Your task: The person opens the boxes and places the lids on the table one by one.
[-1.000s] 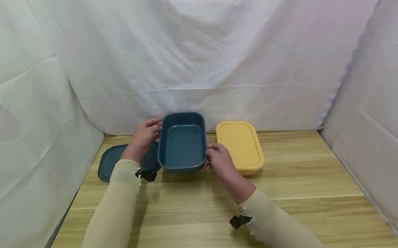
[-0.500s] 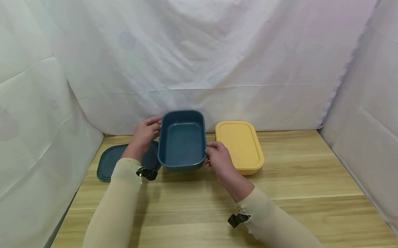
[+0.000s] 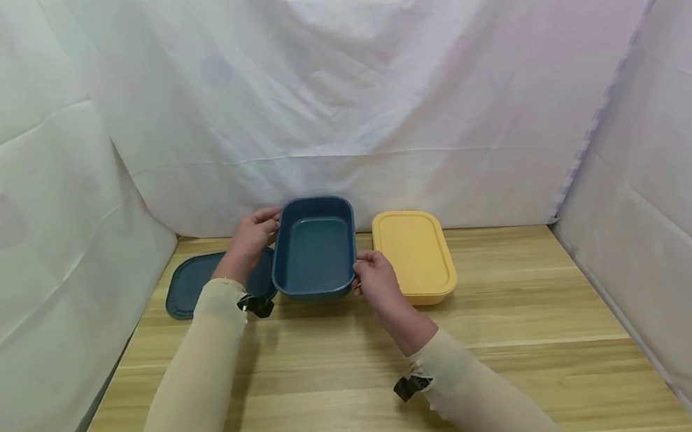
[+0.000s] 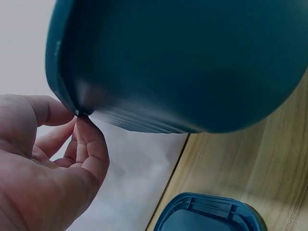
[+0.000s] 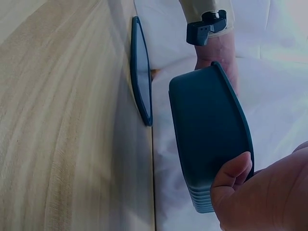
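Under the left wrist, blue lid [image 4: 211,214], container [image 4: 183,62] underside

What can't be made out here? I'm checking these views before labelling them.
- Head view: part of the blue lid is hidden by the left hand and forearm.
- Left wrist view: inside of the blue container is unseen; only its underside shows.
- Right wrist view: right hand is cut off by the frame edge.
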Demonstrator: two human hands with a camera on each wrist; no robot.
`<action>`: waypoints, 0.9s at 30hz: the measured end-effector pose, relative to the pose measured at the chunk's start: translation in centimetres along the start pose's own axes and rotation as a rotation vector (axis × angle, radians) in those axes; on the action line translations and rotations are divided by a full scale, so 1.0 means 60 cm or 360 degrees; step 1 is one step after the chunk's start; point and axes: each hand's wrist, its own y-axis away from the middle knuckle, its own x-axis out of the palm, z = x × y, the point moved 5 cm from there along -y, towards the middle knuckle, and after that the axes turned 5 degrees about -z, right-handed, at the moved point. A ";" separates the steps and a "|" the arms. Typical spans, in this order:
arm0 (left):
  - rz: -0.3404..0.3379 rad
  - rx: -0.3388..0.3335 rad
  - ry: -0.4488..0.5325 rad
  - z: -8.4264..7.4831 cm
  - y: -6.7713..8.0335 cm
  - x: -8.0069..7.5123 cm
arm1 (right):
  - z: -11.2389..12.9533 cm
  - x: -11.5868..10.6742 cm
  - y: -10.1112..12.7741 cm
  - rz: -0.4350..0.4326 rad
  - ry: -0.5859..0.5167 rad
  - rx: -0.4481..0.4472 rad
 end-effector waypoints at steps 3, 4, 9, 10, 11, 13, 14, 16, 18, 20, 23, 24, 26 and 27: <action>-0.0002 0.0000 -0.0020 0.004 0.001 -0.002 | -0.004 0.003 0.000 0.0011 0.0003 -0.0008; 0.0000 -0.0001 -0.0025 0.005 0.000 -0.002 | -0.006 0.004 0.000 0.0012 0.0003 -0.0007; 0.0006 -0.0003 -0.0038 0.013 -0.002 -0.007 | -0.017 0.009 -0.003 0.0028 -0.0010 -0.0020; 0.0011 -0.0004 -0.0044 0.015 -0.002 -0.007 | -0.020 0.009 -0.004 0.0030 -0.0011 -0.0026; 0.0016 -0.0004 -0.0059 0.016 -0.003 -0.008 | -0.022 0.010 -0.004 0.0032 -0.0011 -0.0034; 0.0028 -0.0010 -0.0090 0.021 -0.004 -0.008 | -0.027 0.011 -0.005 0.0032 -0.0006 -0.0043; 0.0031 -0.0014 -0.0105 0.024 -0.005 -0.008 | -0.029 0.012 -0.004 0.0034 0.0000 -0.0047; 0.0036 -0.0022 -0.0128 0.029 -0.007 -0.007 | -0.034 0.013 -0.004 0.0024 0.0012 -0.0045; 0.0030 -0.0028 -0.0141 0.033 -0.008 -0.007 | -0.039 0.014 -0.004 0.0012 0.0030 -0.0041; 0.0024 -0.0032 -0.0151 0.036 -0.008 -0.006 | -0.044 0.015 -0.003 -0.0003 0.0063 -0.0041; 0.0016 -0.0037 -0.0161 0.042 -0.008 -0.004 | -0.051 0.016 -0.003 -0.0016 0.0126 -0.0052; 0.0018 -0.0036 -0.0160 0.043 -0.008 -0.004 | -0.052 0.016 -0.002 -0.0017 0.0144 -0.0060; 0.0016 -0.0042 -0.0156 0.047 -0.009 -0.003 | -0.054 0.016 -0.002 -0.0014 0.0169 -0.0074; 0.0015 -0.0046 -0.0150 0.050 -0.011 -0.003 | -0.054 0.016 -0.002 -0.0013 0.0174 -0.0081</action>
